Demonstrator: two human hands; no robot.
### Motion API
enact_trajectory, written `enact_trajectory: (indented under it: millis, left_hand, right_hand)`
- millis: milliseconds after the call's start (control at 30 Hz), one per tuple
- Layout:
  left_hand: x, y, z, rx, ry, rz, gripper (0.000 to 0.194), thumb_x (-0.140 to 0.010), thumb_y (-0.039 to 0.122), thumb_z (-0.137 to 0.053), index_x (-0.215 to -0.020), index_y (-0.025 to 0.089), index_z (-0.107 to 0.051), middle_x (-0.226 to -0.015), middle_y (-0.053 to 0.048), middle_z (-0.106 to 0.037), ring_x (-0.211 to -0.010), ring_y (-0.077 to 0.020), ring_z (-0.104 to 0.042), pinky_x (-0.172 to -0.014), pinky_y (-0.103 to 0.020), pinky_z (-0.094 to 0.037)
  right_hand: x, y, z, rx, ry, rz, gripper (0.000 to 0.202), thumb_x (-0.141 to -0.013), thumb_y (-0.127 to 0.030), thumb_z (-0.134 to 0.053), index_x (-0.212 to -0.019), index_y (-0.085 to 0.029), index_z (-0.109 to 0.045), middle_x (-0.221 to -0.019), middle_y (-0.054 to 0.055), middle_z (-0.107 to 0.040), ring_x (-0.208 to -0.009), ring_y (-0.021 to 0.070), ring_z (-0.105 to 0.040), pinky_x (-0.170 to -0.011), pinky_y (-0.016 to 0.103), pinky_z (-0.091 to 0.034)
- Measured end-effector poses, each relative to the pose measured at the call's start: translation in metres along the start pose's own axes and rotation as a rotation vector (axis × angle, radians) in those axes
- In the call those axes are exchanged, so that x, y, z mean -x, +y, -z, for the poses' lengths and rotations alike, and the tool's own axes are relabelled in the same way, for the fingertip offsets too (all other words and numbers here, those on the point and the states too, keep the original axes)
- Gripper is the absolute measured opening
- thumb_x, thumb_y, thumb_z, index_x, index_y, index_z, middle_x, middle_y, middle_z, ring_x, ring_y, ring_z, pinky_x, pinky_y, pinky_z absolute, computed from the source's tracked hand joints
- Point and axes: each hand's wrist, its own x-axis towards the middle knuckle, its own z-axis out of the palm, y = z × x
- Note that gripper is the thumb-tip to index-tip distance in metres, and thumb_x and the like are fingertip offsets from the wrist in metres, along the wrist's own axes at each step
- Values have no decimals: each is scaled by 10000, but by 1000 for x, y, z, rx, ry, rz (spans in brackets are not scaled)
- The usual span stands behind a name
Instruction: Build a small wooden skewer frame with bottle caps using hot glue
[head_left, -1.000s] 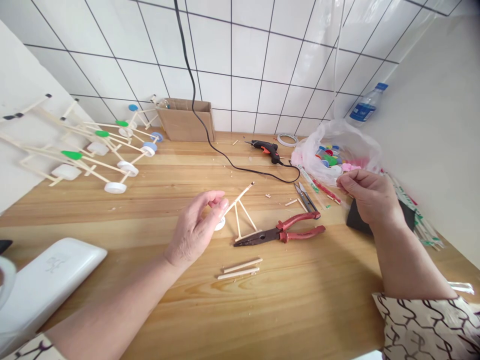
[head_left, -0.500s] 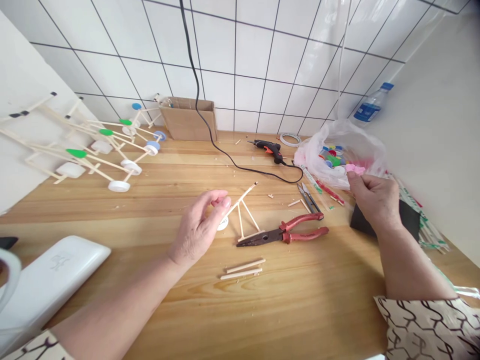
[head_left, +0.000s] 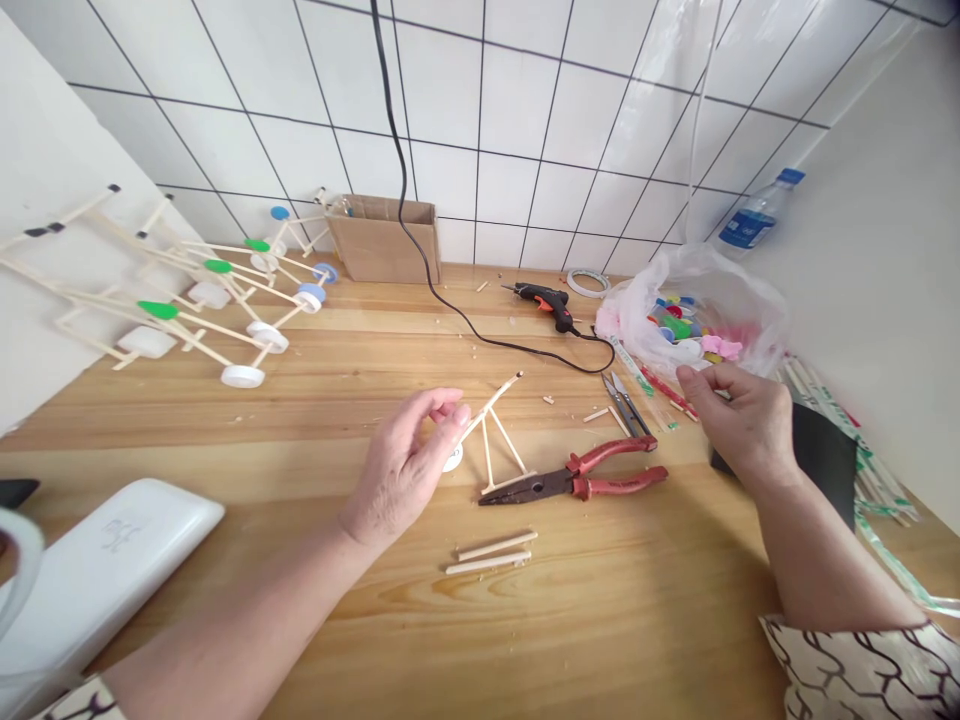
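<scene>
My left hand (head_left: pixel 405 465) is closed, thumb against fingers, around the near end of a small wooden stick frame (head_left: pixel 489 420). The frame has a triangular brace and a dark tip at its far end. A round white cap (head_left: pixel 452 458) shows just under my thumb; whether it is fixed to the frame I cannot tell. The base of the frame meets the jaws of red-handled long-nose pliers (head_left: pixel 577 478) on the table. My right hand (head_left: pixel 742 420) is raised in front of the plastic bag, fingers pinched together; anything in them is hidden.
Bottle caps fill the plastic bag (head_left: pixel 626 300) at right. Behind the pliers lie thread snips (head_left: pixel 631 405) and a black glue gun (head_left: pixel 551 303). Two cut sticks (head_left: pixel 491 562) lie in front. Finished stick models (head_left: pixel 247 300) stand left, near a white device (head_left: pixel 127 540).
My right hand has drawn slightly left and down, away from the caps in the bag. The left hand keeps its place at the frame. The whole view has shifted a little.
</scene>
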Motion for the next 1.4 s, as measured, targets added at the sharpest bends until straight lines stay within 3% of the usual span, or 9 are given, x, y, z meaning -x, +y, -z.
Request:
enact_trajectory:
  millis: [100, 333, 467, 567, 667, 867, 1033, 1400]
  left_hand:
    - [0, 0, 0, -14, 0, -22, 359, -856, 486, -492, -1025, 194, -612, -902, -44, -646, -894, -191, -616, -744, -277, -483]
    - [2, -1, -1, -7, -20, -17, 344, -856, 475, -499, -1030, 198, -605, -928, -53, -614, -875, -194, -619, -618, -256, -501]
    - [2, -1, -1, -28, -34, -36, 334, -856, 453, -506, -1044, 193, -599, -967, -68, -614, -911, -202, -612, -666, -271, -517]
    - [2, 0, -1, -26, -37, -18, 332, -853, 446, -514, -1056, 196, -594, -983, -73, -615, -900, -200, -610, -678, -278, -527]
    - [2, 2, 0, -28, -49, 4, 313, -851, 434, -520, -1043, 201, -602, -974, -71, -621, -894, -197, -609, -693, -282, -537]
    - [1, 5, 2, -38, -52, 2, 279, -852, 407, -527, -1029, 209, -613, -990, -72, -629, -929, -201, -605, -731, -285, -541]
    - [1, 4, 1, -14, -65, 22, 264, -853, 394, -537, -1021, 207, -616, -1018, -72, -632, -942, -200, -612, -740, -284, -550]
    - [0, 8, 1, -12, -74, 42, 253, -845, 399, -539, -993, 216, -631, -994, -72, -650, -922, -212, -627, -679, -282, -568]
  right_hand:
    - [8, -6, -2, -27, -21, 29, 421, -815, -422, -570, -496, -183, -435, -476, -56, -301, -490, 88, -284, -484, 253, -258]
    - [22, -16, -4, -89, -114, 216, 307, -855, -370, -551, -615, -179, -549, -553, -21, -474, -547, 117, -432, -545, 264, -357]
    - [26, -18, -7, -75, -223, 353, 254, -893, -303, -498, -672, -187, -548, -599, 1, -522, -590, 140, -484, -592, 288, -402]
    - [28, -21, -10, -35, -290, 432, 121, -880, -281, -521, -874, -182, -590, -696, 22, -582, -663, 168, -545, -657, 324, -450]
    - [31, -25, -11, -9, -411, 498, 222, -865, -299, -552, -1051, -178, -566, -869, 76, -629, -801, 211, -594, -736, 374, -495]
    - [35, -30, -6, 15, -619, 624, 387, -826, -322, -614, -1173, -191, -503, -1150, 139, -591, -1089, 278, -547, -925, 483, -467]
    - [38, -29, -6, 22, -707, 672, 485, -771, -264, -672, -1206, -184, -471, -1198, 142, -561, -1176, 296, -481, -961, 474, -441]
    - [41, -34, -8, 21, -786, 656, 486, -746, -149, -644, -1199, -210, -478, -1172, 115, -556, -1156, 304, -469, -950, 488, -423]
